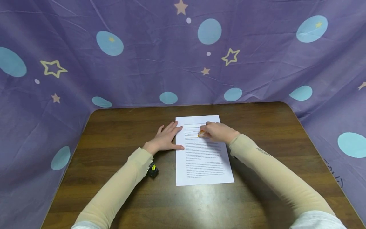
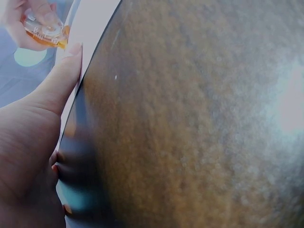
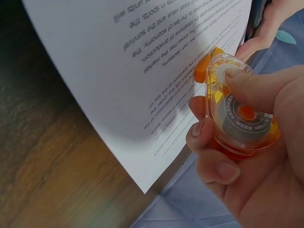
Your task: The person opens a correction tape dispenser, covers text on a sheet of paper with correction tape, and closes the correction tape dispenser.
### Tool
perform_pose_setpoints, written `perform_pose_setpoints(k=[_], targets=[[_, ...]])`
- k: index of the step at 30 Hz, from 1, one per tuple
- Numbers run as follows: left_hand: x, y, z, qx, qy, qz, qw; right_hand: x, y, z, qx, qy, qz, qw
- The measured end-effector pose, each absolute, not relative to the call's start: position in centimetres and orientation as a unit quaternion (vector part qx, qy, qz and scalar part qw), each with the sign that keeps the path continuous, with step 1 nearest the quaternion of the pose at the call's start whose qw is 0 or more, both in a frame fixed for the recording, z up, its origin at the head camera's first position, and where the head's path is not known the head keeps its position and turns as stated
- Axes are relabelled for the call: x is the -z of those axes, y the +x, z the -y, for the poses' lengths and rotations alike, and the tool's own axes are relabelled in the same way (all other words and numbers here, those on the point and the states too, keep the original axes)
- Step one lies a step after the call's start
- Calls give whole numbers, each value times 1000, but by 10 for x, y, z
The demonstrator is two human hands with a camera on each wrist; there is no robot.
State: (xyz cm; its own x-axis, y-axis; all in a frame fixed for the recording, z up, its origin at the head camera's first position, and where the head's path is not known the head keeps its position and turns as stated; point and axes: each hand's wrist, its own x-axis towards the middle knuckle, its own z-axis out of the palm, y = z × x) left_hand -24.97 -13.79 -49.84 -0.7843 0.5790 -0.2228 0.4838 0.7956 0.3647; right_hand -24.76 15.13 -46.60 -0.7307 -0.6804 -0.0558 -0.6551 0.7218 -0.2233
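A printed sheet of paper (image 1: 204,171) lies flat on the wooden table, its text in several blocks. My left hand (image 1: 164,140) rests with fingers spread over the sheet's left edge, thumb and fingertips on the paper. In my right hand (image 1: 218,131) I grip a correction tape dispenser (image 3: 247,118), a clear case with orange parts and a round reel inside. Its orange tip (image 3: 203,67) is right at the printed lines in the upper part of the sheet. The right thumb lies along the case, with the fingers curled beneath it.
The brown wooden table (image 1: 120,197) reaches back to a purple curtain (image 1: 137,70) with stars and blue ovals. A small black device (image 1: 152,170) with a yellow mark sits at the left wrist. Light reflects off the table in front of the sheet.
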Motion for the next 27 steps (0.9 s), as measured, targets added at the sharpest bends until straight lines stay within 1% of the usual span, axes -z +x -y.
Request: perform_pose_setpoints(k=[11,22,27], targets=[[501,-251,139,-146,287,-933,161,465,-245,-162,106,-364,-923,59],[503,-251,140,-163,288,-928,169,465,-243,-174,114,-353,-926,77],[501,-250,140,-167,286,-928,171,467,-244,-179,114,-350,-927,75]])
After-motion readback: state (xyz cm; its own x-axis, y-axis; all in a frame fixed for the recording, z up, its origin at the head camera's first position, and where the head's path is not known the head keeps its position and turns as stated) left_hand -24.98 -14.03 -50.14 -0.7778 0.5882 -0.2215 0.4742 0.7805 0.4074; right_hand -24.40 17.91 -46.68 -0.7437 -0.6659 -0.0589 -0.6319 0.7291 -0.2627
